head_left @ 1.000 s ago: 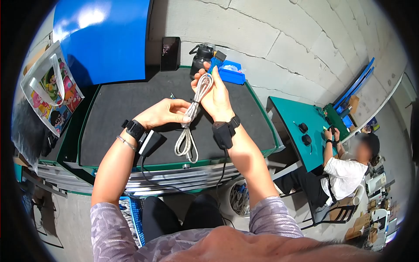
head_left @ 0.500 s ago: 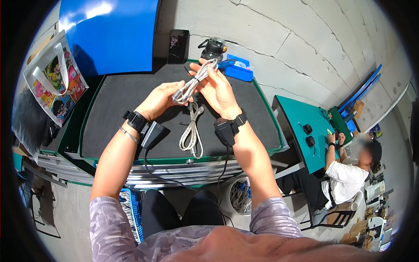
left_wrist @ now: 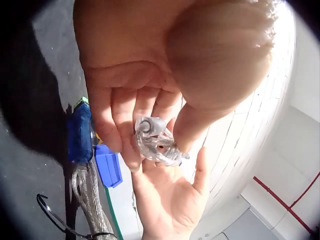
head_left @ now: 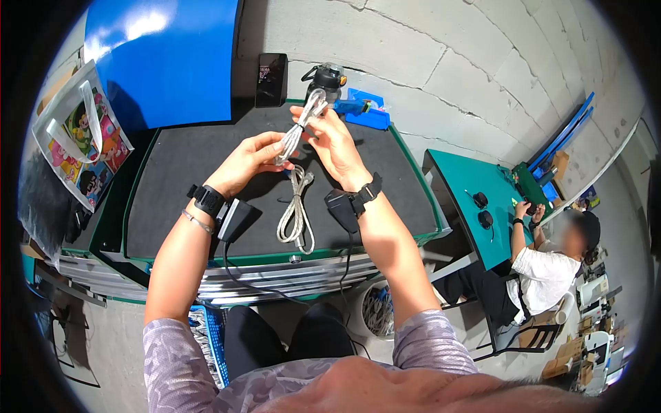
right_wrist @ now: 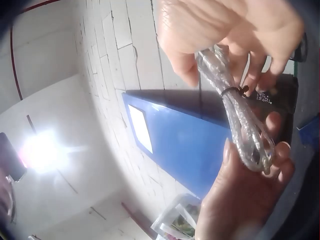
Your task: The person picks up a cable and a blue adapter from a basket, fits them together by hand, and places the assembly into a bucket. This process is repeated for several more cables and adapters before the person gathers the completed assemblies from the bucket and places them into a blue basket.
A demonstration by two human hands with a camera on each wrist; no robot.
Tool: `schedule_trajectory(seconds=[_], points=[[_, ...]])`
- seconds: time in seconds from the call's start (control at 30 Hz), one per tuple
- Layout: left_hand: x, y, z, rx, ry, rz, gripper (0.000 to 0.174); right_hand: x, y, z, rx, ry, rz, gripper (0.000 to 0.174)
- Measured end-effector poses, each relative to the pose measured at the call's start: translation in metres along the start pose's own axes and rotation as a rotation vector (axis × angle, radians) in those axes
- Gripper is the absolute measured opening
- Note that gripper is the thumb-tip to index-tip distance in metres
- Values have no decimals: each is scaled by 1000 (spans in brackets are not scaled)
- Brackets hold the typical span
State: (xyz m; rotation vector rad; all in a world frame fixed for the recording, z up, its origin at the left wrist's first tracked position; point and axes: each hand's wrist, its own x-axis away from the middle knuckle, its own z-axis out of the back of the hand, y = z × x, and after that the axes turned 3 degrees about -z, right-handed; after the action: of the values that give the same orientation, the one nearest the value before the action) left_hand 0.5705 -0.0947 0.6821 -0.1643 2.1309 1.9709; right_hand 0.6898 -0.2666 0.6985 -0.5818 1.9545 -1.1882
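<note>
A clear-jacketed cable point(head_left: 300, 131), coiled lengthwise and bound by a black tie, is held up between my two hands. My left hand point(head_left: 244, 164) pinches its lower end between thumb and fingers. Around the upper end are the thumb and fingers of my right hand point(head_left: 339, 150). The right wrist view shows the cable's tie point(right_wrist: 234, 93) midway between the hands. In the left wrist view, a rounded clear end point(left_wrist: 151, 127) of it pokes out by the left fingers. Below, a second tied cable point(head_left: 296, 215) lies on the dark mat point(head_left: 200, 186); its blue connector point(left_wrist: 81, 132) shows in the left wrist view.
Behind the hands stand a black bottle point(head_left: 322, 74), a phone point(head_left: 271, 80) and a blue bin point(head_left: 372, 118). A printed bag point(head_left: 93, 144) is at left. Cables fill a blue basket point(head_left: 215, 344) and a white bucket point(head_left: 358, 320) below. Another person point(head_left: 544, 275) sits at right.
The held cable has lifted off the second cable and swung to a steeper tilt. My left hand has moved up and left with the lower end, while the right hand stays at the upper end.
</note>
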Motion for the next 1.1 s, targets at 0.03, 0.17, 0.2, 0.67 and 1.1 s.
schedule_trajectory(seconds=[0.03, 0.17, 0.2, 0.67, 1.1], points=[[0, 0, 1, -2, -2, -2, 45, 0, -1, 0, 31, -10, -7, 41], [0, 0, 2, 67, -103, 31, 45, 3, 1, -6, 16, 15, 29, 42], [0, 0, 1, 69, -118, 56, 45, 1, 2, -5, 16, 15, 29, 42], [1, 8, 1, -136, 249, -317, 31, 12, 18, -17, 559, -96, -1, 44], [-2, 2, 5, -218, 360, -399, 21, 11, 15, -29, 601, -103, 22, 38]])
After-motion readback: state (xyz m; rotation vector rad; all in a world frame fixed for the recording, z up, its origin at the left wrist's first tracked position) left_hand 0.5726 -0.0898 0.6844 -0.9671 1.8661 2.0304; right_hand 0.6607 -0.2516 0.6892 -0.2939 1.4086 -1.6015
